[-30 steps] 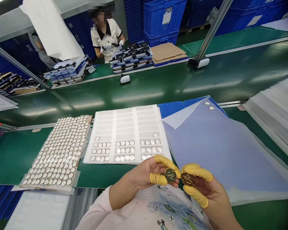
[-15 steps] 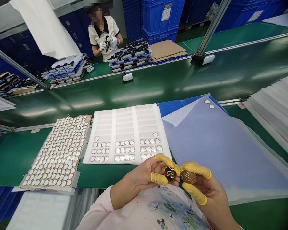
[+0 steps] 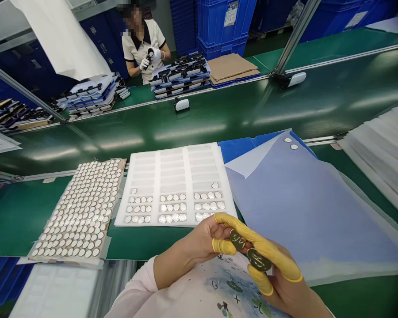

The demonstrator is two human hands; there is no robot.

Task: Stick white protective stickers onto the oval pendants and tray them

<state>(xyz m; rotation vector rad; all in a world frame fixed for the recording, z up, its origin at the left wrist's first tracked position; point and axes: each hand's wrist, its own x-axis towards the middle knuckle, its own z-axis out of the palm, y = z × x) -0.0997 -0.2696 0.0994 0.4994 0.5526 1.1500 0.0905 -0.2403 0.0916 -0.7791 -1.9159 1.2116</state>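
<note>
My left hand pinches a gold disc with a raised script letter between yellow finger cots. My right hand holds a second gold disc, also lettered, just to the lower right, and its long yellow-capped finger reaches across towards the first disc. The two discs are close together, tilted, and partly covered by fingers. Just beyond my hands lies a white foam tray with rows of silver discs in its lower part. A brown sheet densely covered with small pale discs lies to its left.
A lavender translucent sheet lies right of the tray, with two small discs near its top. White sheets are stacked at right. Beyond a green conveyor belt, a gloved co-worker stands behind stacked trays and blue crates.
My right hand has turned, bringing its long finger over towards the left-held disc. Both gold discs have tilted, and the right-held disc has dropped lower. The whole view has shifted slightly.
</note>
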